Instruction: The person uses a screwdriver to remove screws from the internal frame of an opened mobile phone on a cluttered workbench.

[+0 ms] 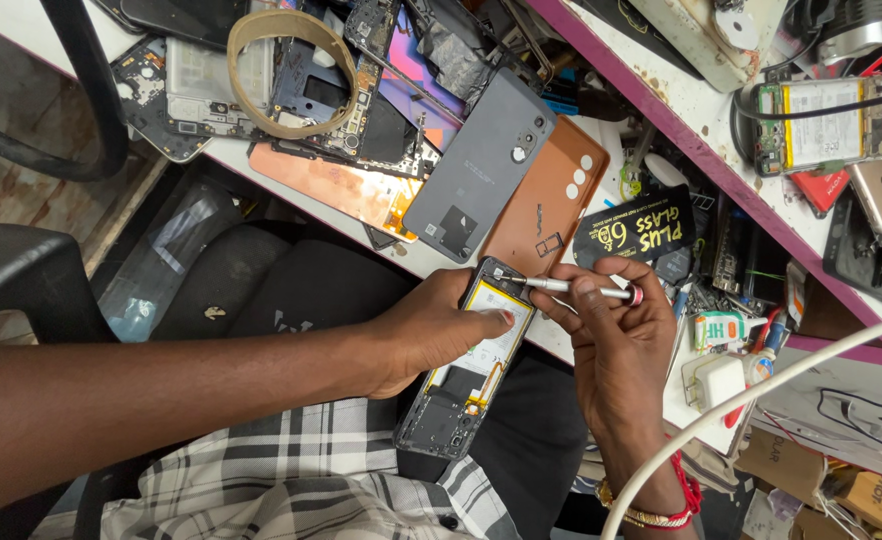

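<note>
My left hand grips an opened smartphone with its back off, thumb pressed on the white battery. The phone lies across my lap, its top end near the bench edge. My right hand holds a small silver screwdriver with a red end cap, its tip set at the phone's upper corner. A red thread and beaded bangle circle my right wrist.
A grey phone back cover and a brown one lie on the cluttered white bench among circuit boards and frames. A roll of tape sits at the top. A pink-edged shelf carries another open phone. A white cable crosses at right.
</note>
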